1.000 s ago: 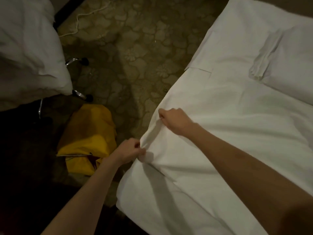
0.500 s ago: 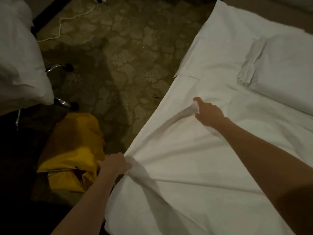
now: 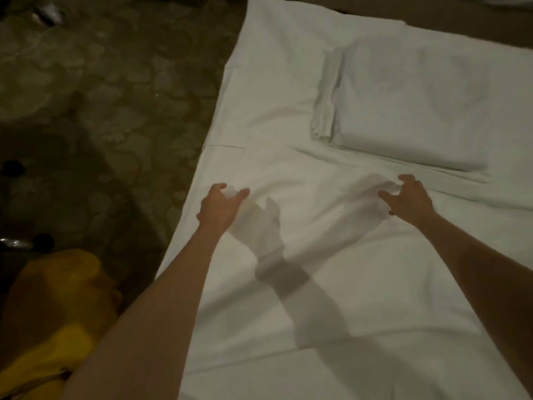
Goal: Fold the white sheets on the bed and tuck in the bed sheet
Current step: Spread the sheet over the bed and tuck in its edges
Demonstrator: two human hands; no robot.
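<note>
On the bed, the left hand (image 3: 219,207) and right hand (image 3: 409,197) are pinching bunches of the white sheet (image 3: 317,284) between curled fingers and thumbs, set well apart. That sheet is lying spread across the mattress under both forearms. Beyond the right hand, a folded white sheet (image 3: 418,105) is resting. A yellow bag (image 3: 52,313) is sitting on the patterned carpet (image 3: 115,96) beside the bed.

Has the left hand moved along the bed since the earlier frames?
Yes. The left hand has moved from the bed's edge by the yellow bag up toward the folded sheet.
</note>
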